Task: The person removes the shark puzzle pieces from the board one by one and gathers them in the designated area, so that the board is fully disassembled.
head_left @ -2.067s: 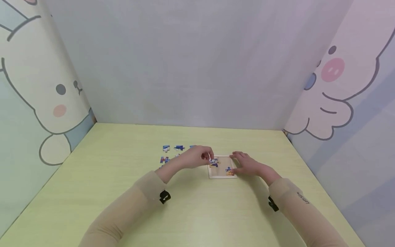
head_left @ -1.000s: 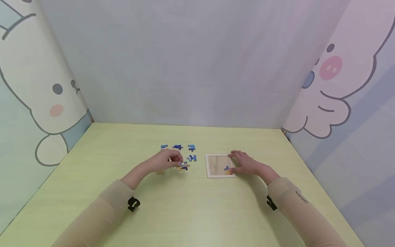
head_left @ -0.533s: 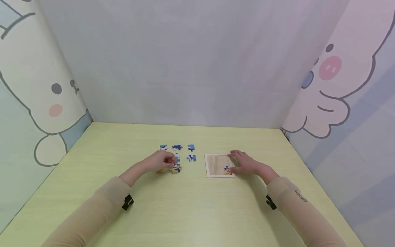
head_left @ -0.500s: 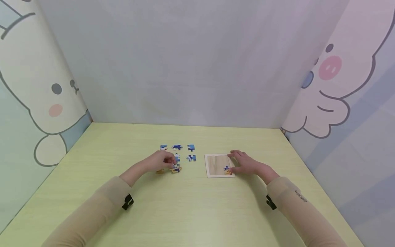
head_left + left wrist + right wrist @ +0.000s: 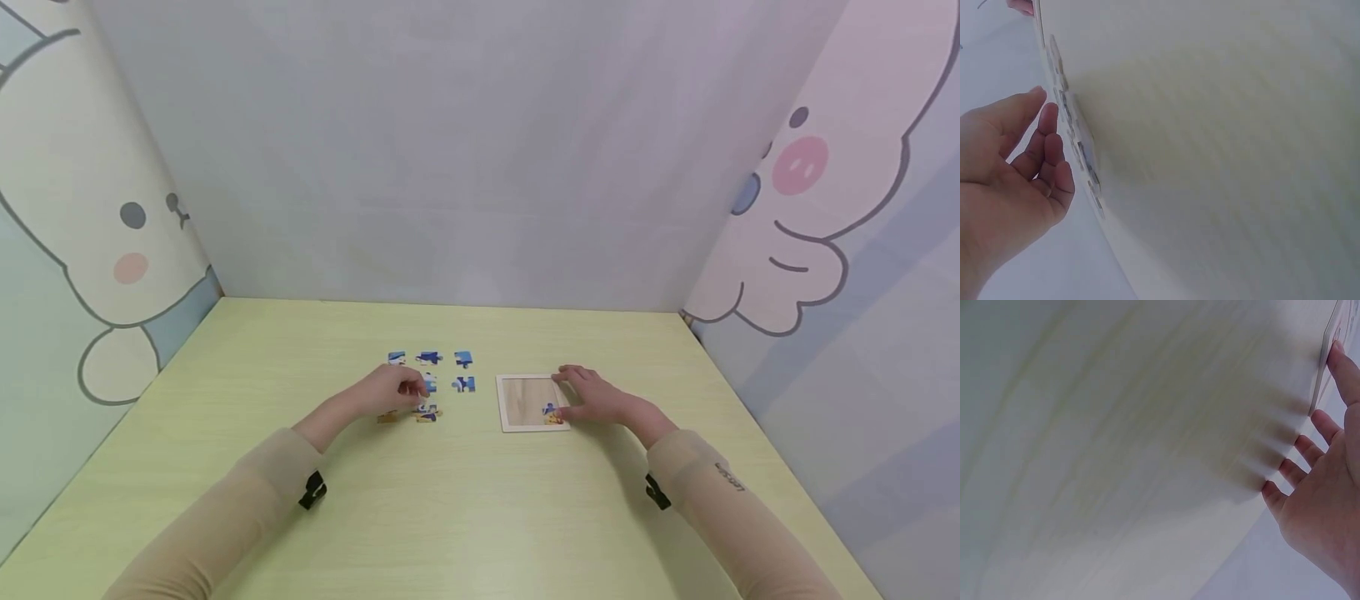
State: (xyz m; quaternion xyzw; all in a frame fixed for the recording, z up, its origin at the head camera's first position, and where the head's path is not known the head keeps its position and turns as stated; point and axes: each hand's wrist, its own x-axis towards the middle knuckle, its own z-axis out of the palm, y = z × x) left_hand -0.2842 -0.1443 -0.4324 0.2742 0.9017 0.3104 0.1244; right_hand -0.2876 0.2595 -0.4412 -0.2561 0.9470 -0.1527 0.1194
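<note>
While hovering low over the yellow-green table (image 5: 480, 500), grips nothing: left hand (image 5: 386, 392), fingers loosely straight and clear of the tabletop in the left wrist view. Lies flat just off those fingertips, on the side toward the other hand: one blue-and-orange puzzle piece (image 5: 427, 412); contact cannot be told. Sits close by the same hand on its near, outer side: one tan piece (image 5: 387, 415).

Beyond the fingertips, counts five more loose blue pieces: a far row of three (image 5: 429, 358), then two nearer (image 5: 463, 384), one of them partly hidden by the knuckles. Makes seven loose pieces in view.

Rests flat with straight, spread fingers, holding nothing: right hand (image 5: 600, 400), fingertips along the edge of one wooden puzzle tray (image 5: 521, 392). Lies inside that tray, right against the thumb side of this hand: one fitted piece (image 5: 552, 413), blue and orange.

Carries small dark writing (image 5: 729, 477) on the right beige sleeve (image 5: 720, 508), too small to read. Shows two black clips, one per wrist (image 5: 311, 490).
</note>
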